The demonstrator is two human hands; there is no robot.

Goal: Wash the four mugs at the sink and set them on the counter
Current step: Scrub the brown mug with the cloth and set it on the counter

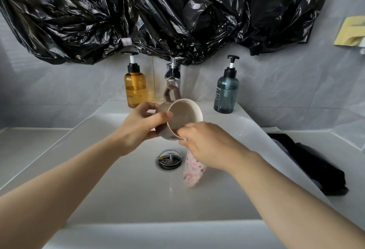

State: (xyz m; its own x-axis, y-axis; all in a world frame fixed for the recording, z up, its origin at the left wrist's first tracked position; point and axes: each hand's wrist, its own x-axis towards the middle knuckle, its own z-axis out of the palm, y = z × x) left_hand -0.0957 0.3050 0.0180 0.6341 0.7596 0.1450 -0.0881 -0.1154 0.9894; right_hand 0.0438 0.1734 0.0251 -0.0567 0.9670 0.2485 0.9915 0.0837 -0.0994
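A beige mug is held tilted over the white sink, its mouth facing me and its handle pointing up toward the tap. My left hand grips the mug's body from the left, thumb on the rim. My right hand holds a white cloth with pink speckles and presses it against the mug's lower rim; the cloth hangs down below the hand. No other mugs are in view.
An amber pump bottle stands left of the tap and a blue-grey pump bottle right of it. The drain sits mid-basin. A black cloth lies on the right counter. Black plastic sheeting hangs above.
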